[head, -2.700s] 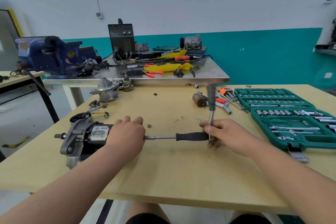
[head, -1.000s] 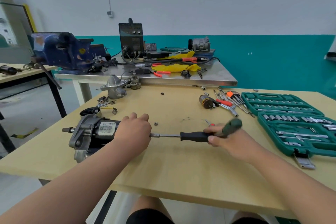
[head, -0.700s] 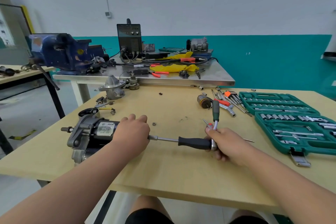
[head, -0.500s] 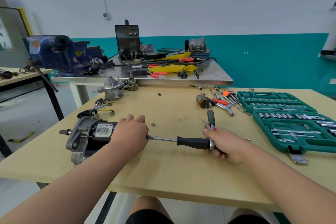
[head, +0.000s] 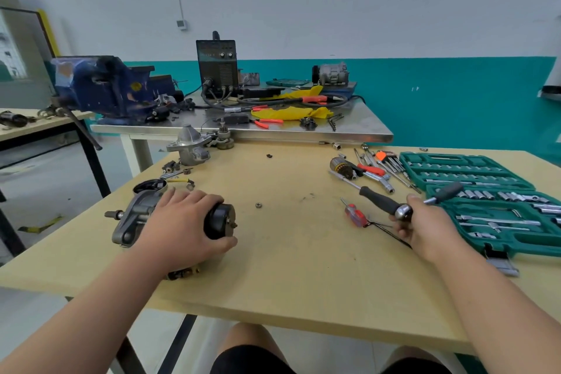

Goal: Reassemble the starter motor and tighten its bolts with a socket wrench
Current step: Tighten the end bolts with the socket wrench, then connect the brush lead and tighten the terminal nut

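Note:
The starter motor [head: 138,217] lies on its side at the left of the wooden table [head: 288,267], its black end cap [head: 220,220] facing right. My left hand [head: 182,229] grips the motor body from above. My right hand [head: 425,226] holds the socket wrench [head: 403,211] at its chrome ratchet head. The black-handled extension [head: 378,199] points up and left, clear of the motor. The wrench handle [head: 447,193] sticks out to the right over the socket case.
An open green socket set case [head: 485,191] lies at the right. A red screwdriver [head: 353,214], a loose nut [head: 258,205], an armature [head: 341,167] and loose tools lie mid-table. A motor nose housing [head: 189,147] stands at the back left. Behind are a steel bench [head: 349,130] and a blue vise [head: 103,88].
My right hand has pulled the wrench and extension off the motor's end and swung them right. The motor's black end cap is now exposed. My left hand still grips the motor.

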